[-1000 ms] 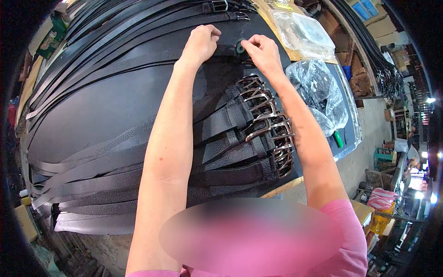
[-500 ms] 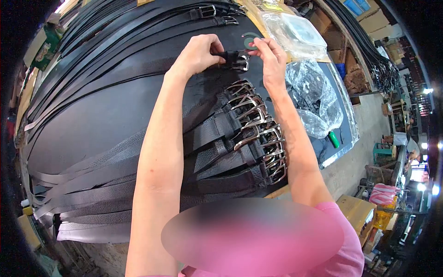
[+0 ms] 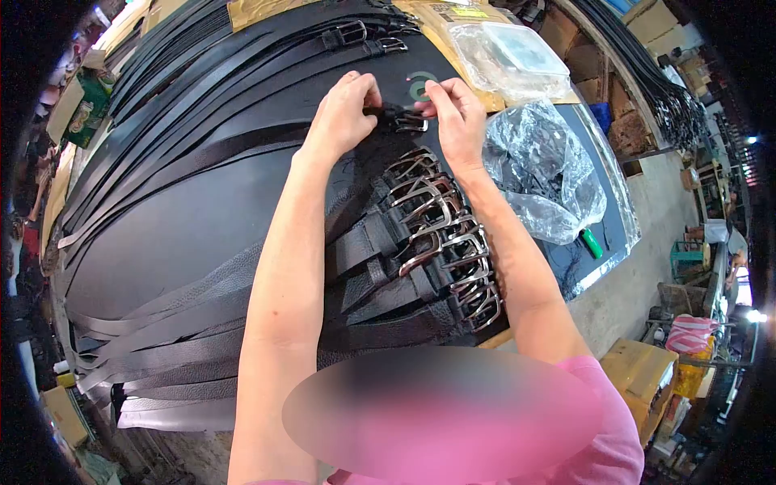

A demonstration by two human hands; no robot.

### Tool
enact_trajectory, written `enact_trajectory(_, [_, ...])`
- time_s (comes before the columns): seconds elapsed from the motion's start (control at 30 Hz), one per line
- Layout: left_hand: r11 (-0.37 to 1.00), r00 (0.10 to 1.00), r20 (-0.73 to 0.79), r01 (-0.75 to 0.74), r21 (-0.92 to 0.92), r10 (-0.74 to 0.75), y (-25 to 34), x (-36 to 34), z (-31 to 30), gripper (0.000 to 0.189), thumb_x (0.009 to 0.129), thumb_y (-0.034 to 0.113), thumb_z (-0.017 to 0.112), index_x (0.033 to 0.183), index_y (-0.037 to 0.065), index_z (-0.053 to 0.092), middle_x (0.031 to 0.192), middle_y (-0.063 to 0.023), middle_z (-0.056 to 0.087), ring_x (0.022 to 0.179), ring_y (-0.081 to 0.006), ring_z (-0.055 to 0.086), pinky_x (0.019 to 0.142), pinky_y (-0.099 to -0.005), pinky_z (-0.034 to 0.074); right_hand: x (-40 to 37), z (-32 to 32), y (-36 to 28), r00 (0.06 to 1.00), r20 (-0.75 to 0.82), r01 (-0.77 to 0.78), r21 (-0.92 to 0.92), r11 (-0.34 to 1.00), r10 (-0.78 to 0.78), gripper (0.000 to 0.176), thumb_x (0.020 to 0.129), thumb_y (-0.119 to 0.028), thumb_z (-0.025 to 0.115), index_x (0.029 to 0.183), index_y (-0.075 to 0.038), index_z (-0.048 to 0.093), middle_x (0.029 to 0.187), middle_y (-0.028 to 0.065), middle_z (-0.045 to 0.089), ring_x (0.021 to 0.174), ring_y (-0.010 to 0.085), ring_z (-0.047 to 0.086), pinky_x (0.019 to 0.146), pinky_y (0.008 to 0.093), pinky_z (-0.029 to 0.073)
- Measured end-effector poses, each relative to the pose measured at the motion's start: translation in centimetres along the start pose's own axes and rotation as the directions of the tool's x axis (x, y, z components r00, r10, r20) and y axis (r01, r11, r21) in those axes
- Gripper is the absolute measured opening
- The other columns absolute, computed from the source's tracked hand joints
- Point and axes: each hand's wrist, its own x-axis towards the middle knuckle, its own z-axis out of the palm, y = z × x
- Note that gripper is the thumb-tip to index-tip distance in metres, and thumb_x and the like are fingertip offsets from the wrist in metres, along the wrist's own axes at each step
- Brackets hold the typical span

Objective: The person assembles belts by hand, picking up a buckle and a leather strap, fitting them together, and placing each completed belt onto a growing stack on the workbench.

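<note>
- So the left hand point(image 3: 346, 115) has its grip closed on a black belt point(image 3: 234, 147), thumb and fingers pinching it just behind the buckle point(image 3: 415, 123). Fingertips are partly tucked out of sight, tbh.
- That belt is over toward the far side of the surface point(image 3: 170, 222), buckle poking out past the left hand toward the right one, strap trailing off to the left.
- Right hand point(image 3: 459, 121) has its grip pinched on a little green ring-shaped thing point(image 3: 421, 87), thumb against finger. Can't really tell what it is, but it's just beyond the belt's buckle.
- Closer to the person there's a fat fan of black belts point(image 3: 368, 246), overlapping, with their metal buckles point(image 3: 443, 230) bunched up by the right forearm.
- Beyond the left hand, more dark straps point(image 3: 202, 69) run lengthwise, a couple ending in buckles too.
- To the right of the right forearm: a crumpled clear plastic bag point(image 3: 543, 174) with dark stuff in it, and a small green item point(image 3: 592, 243) right by its near end.
- Past that bag, a clear plastic container point(image 3: 521, 56) sits near the surface's far edge.
</note>
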Motion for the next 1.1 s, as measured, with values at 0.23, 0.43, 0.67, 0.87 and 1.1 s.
enact_trajectory(0.23, [0.892, 0.887, 0.310, 0.410, -0.189, -0.342, -0.6, -0.3, -2.2, 0.051, 0.064, 0.028, 0.082, 0.103, 0.000, 0.066, 0.095, -0.0150, 0.066, 0.085, -0.0190, 0.063, 0.075, -0.0293, 0.051, 0.0, -0.3, 1.7, 0.975, 0.086, -0.217, 0.149, 0.965, 0.206, 0.021, 0.091, -0.017, 0.057, 0.080, 0.001, 0.058, 0.069, 0.0085, 0.061, 0.057, 0.0163, 0.064, 0.050, 0.0241, 0.049])
enact_trajectory(0.43, [0.936, 0.953, 0.041, 0.302, -0.180, -0.299, -0.3, 0.1, 0.2, 0.029, 0.074, 0.028, 0.076, 0.080, 0.000, 0.071, 0.066, -0.0099, 0.065, 0.059, -0.0143, 0.059, 0.059, -0.0287, 0.047, -0.1, -0.2, 1.3, 0.972, 0.099, -0.218, 0.063, 0.974, 0.211, 0.023, 0.091, -0.021, 0.059, 0.080, -0.002, 0.058, 0.071, 0.0063, 0.061, 0.061, 0.0149, 0.064, 0.056, 0.0242, 0.050])
enact_trajectory(0.67, [0.948, 0.955, 0.053, 0.296, -0.118, -0.292, -0.6, 0.1, 0.1, 0.030, 0.081, 0.028, 0.070, 0.080, -0.002, 0.069, 0.068, -0.0095, 0.065, 0.063, -0.0114, 0.058, 0.061, -0.0291, 0.045, 0.0, 0.2, 1.7, 0.984, 0.097, -0.147, -0.010, 0.989, 0.147, 0.023, 0.087, -0.020, 0.062, 0.076, 0.001, 0.061, 0.063, 0.0042, 0.060, 0.057, 0.0104, 0.060, 0.053, 0.0250, 0.046])
enact_trajectory(0.87, [0.846, 0.894, 0.129, 0.448, -0.288, -0.429, -1.3, 0.2, -1.2, 0.027, 0.083, 0.026, 0.069, 0.085, -0.002, 0.069, 0.074, -0.0077, 0.068, 0.065, -0.0116, 0.060, 0.064, -0.0263, 0.047, 0.0, 0.3, 1.5, 0.980, 0.178, -0.036, -0.270, 0.962, 0.087, 0.025, 0.081, -0.022, 0.066, 0.074, 0.002, 0.064, 0.063, 0.0072, 0.060, 0.057, 0.0129, 0.057, 0.055, 0.0299, 0.044])
enact_trajectory(1.1, [0.780, 0.866, 0.246, 0.499, -0.377, -0.435, -0.7, 0.0, -2.9, 0.028, 0.085, 0.028, 0.068, 0.090, 0.000, 0.067, 0.078, -0.0063, 0.068, 0.075, -0.0109, 0.063, 0.069, -0.0242, 0.047, -0.1, 0.3, 1.4, 0.968, 0.242, 0.039, -0.401, 0.915, 0.064, 0.026, 0.079, -0.025, 0.068, 0.078, 0.001, 0.066, 0.075, 0.0134, 0.062, 0.065, 0.0207, 0.059, 0.061, 0.0323, 0.046])
